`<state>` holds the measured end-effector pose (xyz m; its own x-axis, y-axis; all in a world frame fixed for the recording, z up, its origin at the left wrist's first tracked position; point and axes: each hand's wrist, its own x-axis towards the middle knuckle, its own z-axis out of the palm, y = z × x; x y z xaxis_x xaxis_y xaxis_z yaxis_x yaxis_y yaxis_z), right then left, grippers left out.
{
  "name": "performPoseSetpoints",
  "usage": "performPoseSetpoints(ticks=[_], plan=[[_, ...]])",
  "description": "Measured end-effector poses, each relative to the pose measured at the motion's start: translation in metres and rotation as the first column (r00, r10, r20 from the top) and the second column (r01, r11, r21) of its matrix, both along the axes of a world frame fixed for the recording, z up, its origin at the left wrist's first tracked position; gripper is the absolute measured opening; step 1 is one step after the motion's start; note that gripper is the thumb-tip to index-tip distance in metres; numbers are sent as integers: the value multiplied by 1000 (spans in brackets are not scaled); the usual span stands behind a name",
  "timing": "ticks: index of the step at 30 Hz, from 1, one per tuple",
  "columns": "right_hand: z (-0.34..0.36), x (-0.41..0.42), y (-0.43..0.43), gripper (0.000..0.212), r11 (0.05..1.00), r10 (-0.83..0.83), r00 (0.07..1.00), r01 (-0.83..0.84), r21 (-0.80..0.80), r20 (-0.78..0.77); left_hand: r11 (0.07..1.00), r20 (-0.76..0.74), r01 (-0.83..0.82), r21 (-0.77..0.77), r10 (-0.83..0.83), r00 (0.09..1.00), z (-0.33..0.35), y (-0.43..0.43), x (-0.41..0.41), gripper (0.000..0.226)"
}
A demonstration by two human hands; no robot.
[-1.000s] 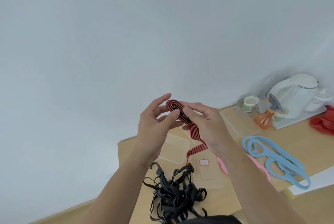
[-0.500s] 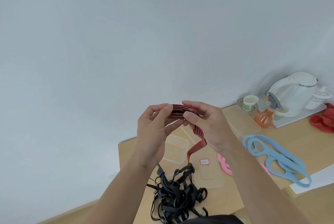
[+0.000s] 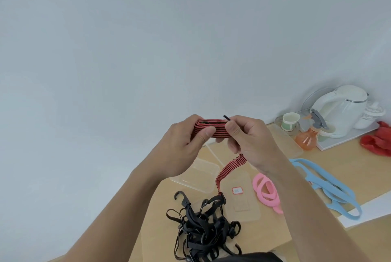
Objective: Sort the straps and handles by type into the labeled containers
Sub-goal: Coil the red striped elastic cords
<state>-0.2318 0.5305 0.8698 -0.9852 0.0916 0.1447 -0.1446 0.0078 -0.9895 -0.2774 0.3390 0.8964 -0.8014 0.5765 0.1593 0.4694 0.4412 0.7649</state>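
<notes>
A red-and-black striped elastic strap [image 3: 220,129] is folded into a flat bundle held up in front of the wall. My left hand [image 3: 182,145] pinches its left end and my right hand [image 3: 251,141] grips its right end, where a black hook tip sticks up. The strap's tail [image 3: 229,167] hangs down to a tangled pile of black hooked straps [image 3: 203,230] on the wooden table. Pink handles [image 3: 266,192] and blue handles [image 3: 325,185] lie to the right. Clear containers sit behind: one at the left [image 3: 201,174], one with a red-edged label [image 3: 241,200], one at the back right [image 3: 289,143].
At the table's far right stand a white kettle [image 3: 340,109] on a tray, a paper cup [image 3: 291,121], an orange spray bottle [image 3: 306,137] and a red cloth [image 3: 378,141]. A white sheet [image 3: 364,213] lies at the right edge. The wall is close behind the table.
Both hands have kept folding the striped strap, turning the bundle from upright to horizontal. Less tail hangs free, and a black hook tip now shows at the right hand.
</notes>
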Motion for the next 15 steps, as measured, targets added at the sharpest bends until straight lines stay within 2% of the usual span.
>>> performPoseSetpoints(ticks=[3,5,7,11,13,15], plan=[[8,1,-10,46,995,-75,995,71,-63,-59,970,97,-90,225,69,993,-4,11,2,31],[10,1,-20,55,990,-89,996,88,-109,-12,927,157,-171,333,124,980,-6,21,1,32],[10,2,-31,65,988,-100,992,109,-109,81,900,149,-237,365,195,969,-5,29,0,25],[14,4,-37,64,949,-7,956,99,-300,294,931,-30,-233,282,251,967,-9,31,-1,16],[21,5,-31,66,904,94,929,71,-422,358,956,-198,-192,221,237,951,-15,28,-2,18],[27,5,-26,66,856,165,907,63,-514,387,968,-387,-185,168,237,891,-21,28,-3,27]])
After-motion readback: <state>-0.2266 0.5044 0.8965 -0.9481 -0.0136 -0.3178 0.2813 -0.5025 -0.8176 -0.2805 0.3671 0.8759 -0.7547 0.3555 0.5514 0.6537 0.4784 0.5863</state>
